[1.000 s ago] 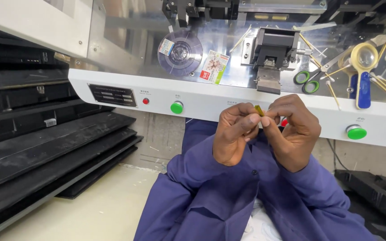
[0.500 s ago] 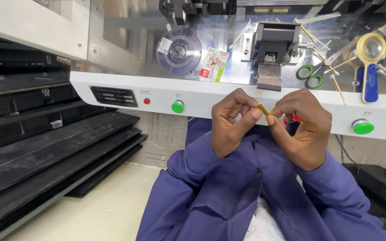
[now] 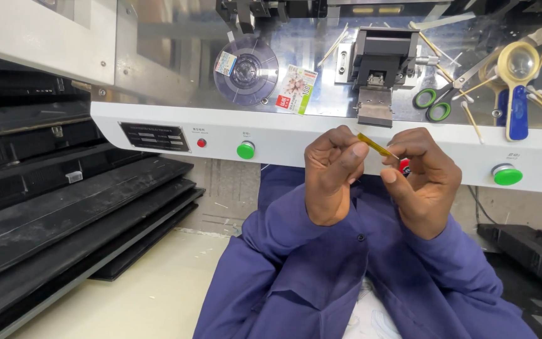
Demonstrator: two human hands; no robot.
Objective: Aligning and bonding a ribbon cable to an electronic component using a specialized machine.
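You held a thin yellow strip between both hands, raised in front of the white machine panel. Your left hand was curled closed, with thumb and forefinger pinching the strip's near end. Your right hand was also curled, its fingertips closed on or just beside the far end; the exact contact was hidden behind the fingers. The strip lay tilted, higher at the left, in the air and clear of the panel, just below the black press head.

For a part this small, the sound method appeared to be a light pinch at the very ends, so the middle stayed visible and unbent. Keeping both wrists close to the body, as you did, likely steadied the grip.

A green button sat on the panel left of your hands, a second green button to the right, and a small red button further left. Green-handled scissors, a magnifier with a yellow rim and a reel lay on the tabletop above. Black trays were stacked at the left.
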